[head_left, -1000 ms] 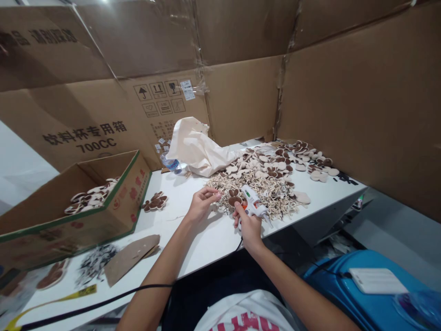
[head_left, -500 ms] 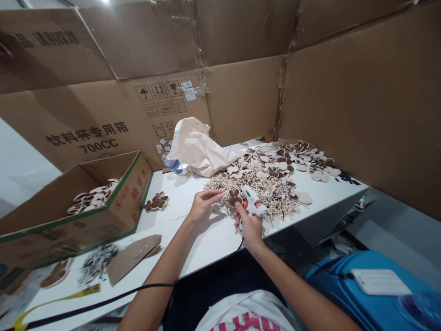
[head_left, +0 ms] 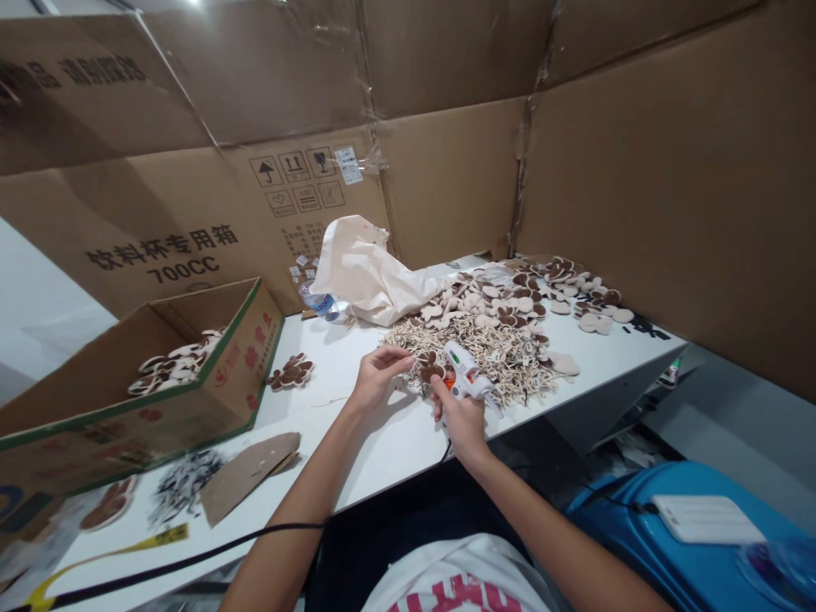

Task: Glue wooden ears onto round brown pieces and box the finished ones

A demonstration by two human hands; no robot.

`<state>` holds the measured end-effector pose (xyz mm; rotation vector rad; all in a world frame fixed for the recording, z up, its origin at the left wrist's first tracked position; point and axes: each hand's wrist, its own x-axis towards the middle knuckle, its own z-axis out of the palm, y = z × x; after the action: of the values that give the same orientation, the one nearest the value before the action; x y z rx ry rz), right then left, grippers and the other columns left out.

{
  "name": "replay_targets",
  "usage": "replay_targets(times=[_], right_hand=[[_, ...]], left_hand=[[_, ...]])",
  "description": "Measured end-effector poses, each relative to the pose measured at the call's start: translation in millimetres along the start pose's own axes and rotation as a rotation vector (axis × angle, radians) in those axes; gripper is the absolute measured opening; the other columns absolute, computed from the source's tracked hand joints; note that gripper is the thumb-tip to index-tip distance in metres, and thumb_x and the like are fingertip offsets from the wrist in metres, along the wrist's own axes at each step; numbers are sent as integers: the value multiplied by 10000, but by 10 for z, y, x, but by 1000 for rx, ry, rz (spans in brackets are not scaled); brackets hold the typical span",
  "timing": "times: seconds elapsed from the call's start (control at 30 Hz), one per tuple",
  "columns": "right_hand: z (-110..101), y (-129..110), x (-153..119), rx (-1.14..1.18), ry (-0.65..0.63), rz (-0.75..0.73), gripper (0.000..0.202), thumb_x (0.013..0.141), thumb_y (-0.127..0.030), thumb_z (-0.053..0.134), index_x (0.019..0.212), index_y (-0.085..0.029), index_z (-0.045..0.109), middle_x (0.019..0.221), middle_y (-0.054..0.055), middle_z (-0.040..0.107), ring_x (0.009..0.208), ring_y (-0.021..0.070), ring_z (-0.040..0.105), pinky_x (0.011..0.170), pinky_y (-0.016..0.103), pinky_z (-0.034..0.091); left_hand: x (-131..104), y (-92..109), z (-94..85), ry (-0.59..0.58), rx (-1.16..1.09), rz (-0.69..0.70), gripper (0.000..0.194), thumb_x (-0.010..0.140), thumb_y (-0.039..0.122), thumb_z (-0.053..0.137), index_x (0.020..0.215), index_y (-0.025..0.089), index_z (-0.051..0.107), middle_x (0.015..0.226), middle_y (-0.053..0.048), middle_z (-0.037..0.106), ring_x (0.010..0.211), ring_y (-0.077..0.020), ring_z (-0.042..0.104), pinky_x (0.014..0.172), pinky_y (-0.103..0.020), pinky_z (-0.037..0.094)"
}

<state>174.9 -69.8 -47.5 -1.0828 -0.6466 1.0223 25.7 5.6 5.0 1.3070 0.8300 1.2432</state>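
Right hand (head_left: 462, 418) wrapped round white glue gun (head_left: 460, 360), thumb also on brown eared piece (head_left: 431, 371) just left of the gun, both at the pale cord heap (head_left: 519, 361). Left hand (head_left: 377, 378) near the piece, fingertips and thumb nearly together; can't tell if anything's pinched.

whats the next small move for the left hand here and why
Probably bring the left hand across to the brown piece: that hand hangs close beside it, not touching, while the right hand holds both the piece and the glue gun.
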Motion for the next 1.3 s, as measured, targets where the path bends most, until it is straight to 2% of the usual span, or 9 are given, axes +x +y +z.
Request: replay_targets(times=[0.13, 0.33, 0.53, 0.7, 0.77, 0.87, 1.0, 1.13, 1.3], right_hand=[[0, -12, -2, 1, -6, 8, 453, 807, -616, 835, 954, -214, 687, 648, -37, 676, 428, 125, 533, 420, 255, 435], [9, -75, -26, 50, -10, 0, 441, 805, -601, 843, 925, -225, 646, 639, -35, 665, 436, 122, 516, 422, 247, 417], [14, -69, -19, 64, 0, 2, 464, 782, -615, 862, 923, -226, 653, 638, -32, 664, 434, 125, 507, 424, 253, 416], [8, -67, -14, 50, -4, 3, 472, 785, -630, 856, 916, -224, 653, 633, -32, 664, 434, 127, 512, 431, 257, 422], [6, -68, -14, 44, -2, 2, 470, 791, -630, 852, 920, -223, 655, 634, -31, 665, 433, 127, 510, 430, 258, 421], [8, -73, -16, 55, 3, 0, 456, 800, -616, 848, 918, -222, 652, 643, -29, 662, 434, 126, 507, 429, 259, 424], [13, -85, -13, 64, 8, 5, 445, 802, -606, 838, 909, -216, 652, 670, -9, 682, 439, 126, 509, 416, 255, 440], [4, -91, -3, -11, -60, 53, 451, 781, -610, 827, 893, -207, 659, 639, -2, 679, 417, 131, 521, 362, 238, 419], [3, -152, -24, -286, -290, 73, 279, 800, -458, 817, 819, -220, 673, 524, -46, 608, 352, 121, 486, 329, 219, 378]], left_hand=[[-6, 31, 24, 17, -33, 6, 308, 702, 325, 983, 910, 186, 805, 845, -25, 726, 757, -128, 657, 734, -262, 551], [15, 18, 20, 42, -91, -29, 447, 738, 410, 964, 1093, 180, 822, 936, -48, 736, 799, -132, 650, 781, -275, 547], [55, -76, -10, 48, -74, -29, 454, 759, 519, 932, 1034, 185, 794, 970, -47, 719, 846, -143, 634, 803, -273, 534], [25, 2, 30, 19, -146, -78, 371, 801, 472, 909, 959, 191, 725, 1180, -91, 745, 960, -156, 656, 868, -276, 522], [7, 39, 39, 2, -167, -96, 335, 811, 438, 899, 928, 188, 708, 1059, -70, 745, 914, -149, 651, 853, -272, 511], [-8, 59, 36, -6, -148, -97, 273, 819, 396, 871, 882, 186, 709, 829, -12, 661, 792, -133, 608, 784, -262, 485], [-7, 45, 28, -6, -23, -37, 198, 803, 347, 829, 808, 189, 710, 711, 6, 594, 697, -134, 541, 692, -269, 435], [22, 40, 7, 110, -4, 58, 160, 780, 326, 795, 772, 199, 698, 658, 20, 546, 640, -131, 480, 644, -275, 397], [82, 36, -89, 296, -24, 176, 152, 787, 314, 822, 822, 200, 729, 647, 38, 514, 615, -112, 428, 610, -258, 354]])
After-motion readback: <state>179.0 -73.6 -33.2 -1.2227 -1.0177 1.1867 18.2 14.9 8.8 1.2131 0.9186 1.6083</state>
